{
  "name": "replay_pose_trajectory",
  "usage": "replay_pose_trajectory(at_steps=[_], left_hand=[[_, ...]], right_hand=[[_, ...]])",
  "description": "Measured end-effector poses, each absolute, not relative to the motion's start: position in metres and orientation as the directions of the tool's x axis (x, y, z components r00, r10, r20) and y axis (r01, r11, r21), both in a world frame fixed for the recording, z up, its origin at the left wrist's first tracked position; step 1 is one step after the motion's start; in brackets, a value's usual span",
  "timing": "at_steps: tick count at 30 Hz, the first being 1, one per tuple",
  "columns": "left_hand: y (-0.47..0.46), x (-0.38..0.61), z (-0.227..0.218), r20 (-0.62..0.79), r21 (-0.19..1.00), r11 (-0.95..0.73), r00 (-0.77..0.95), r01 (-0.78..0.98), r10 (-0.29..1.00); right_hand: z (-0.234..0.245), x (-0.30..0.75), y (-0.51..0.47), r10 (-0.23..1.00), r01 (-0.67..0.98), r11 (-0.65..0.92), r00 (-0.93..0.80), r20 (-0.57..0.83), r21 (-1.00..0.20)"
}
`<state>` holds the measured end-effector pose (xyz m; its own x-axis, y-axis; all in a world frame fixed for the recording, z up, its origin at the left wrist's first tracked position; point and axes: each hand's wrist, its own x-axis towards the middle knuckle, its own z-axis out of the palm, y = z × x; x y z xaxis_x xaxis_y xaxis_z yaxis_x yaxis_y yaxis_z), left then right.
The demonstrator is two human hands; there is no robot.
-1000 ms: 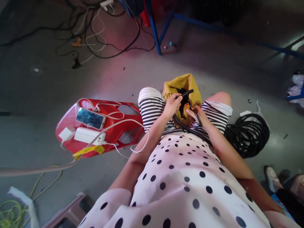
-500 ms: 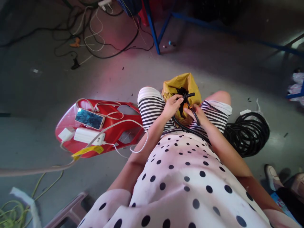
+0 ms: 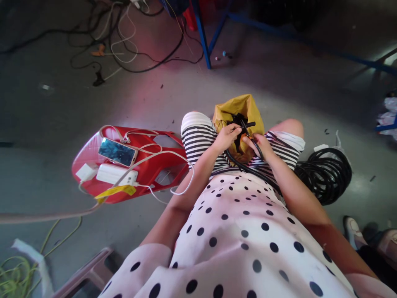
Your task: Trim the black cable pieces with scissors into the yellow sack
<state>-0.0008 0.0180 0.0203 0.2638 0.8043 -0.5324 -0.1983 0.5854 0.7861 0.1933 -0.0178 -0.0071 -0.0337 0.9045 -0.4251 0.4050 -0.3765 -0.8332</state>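
Note:
Over my lap, my left hand (image 3: 228,136) is closed on a black cable (image 3: 248,124), whose short end sticks out past the fingertips to the right. The cable runs back under that hand and across my lap towards the right. My right hand (image 3: 261,145) is closed round a hand tool (image 3: 246,135) with dark jaws and some orange on it, probably cutters. The jaws meet or cross the cable near its end; I cannot tell whether they are closed. Beneath both hands, a yellow bag (image 3: 252,106) stands open between my knees with dark pieces inside.
A coil of black cable (image 3: 324,176) lies on the floor at right. On a red plastic stool (image 3: 151,165) at left are a phone (image 3: 118,152), a white power bank (image 3: 116,174) and cords. A blue metal frame (image 3: 203,37) stands ahead. Someone's shoes (image 3: 353,231) show lower right.
The view has shifted slightly. Both hands keep nearly the same hold and place over the bag.

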Motion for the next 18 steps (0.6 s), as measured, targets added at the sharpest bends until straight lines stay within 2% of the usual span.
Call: replay_pose_trajectory(at_steps=[8, 12, 18], left_hand=[[0.016, -0.011, -0.003, -0.643, 0.699, 0.705, 0.322, -0.125, 0.695], [0.020, -0.009, -0.027, -0.675, 0.677, 0.713, 0.232, -0.183, 0.701], [0.030, -0.001, -0.047, -0.749, 0.598, 0.754, 0.147, -0.271, 0.647]], right_hand=[[-0.035, 0.192, 0.002, 0.829, 0.364, -0.469, -0.131, -0.543, -0.804], [-0.056, 0.183, 0.014, 0.801, 0.431, -0.506, -0.087, -0.593, -0.747], [-0.072, 0.168, 0.019, 0.770, 0.370, -0.592, -0.004, -0.638, -0.716]])
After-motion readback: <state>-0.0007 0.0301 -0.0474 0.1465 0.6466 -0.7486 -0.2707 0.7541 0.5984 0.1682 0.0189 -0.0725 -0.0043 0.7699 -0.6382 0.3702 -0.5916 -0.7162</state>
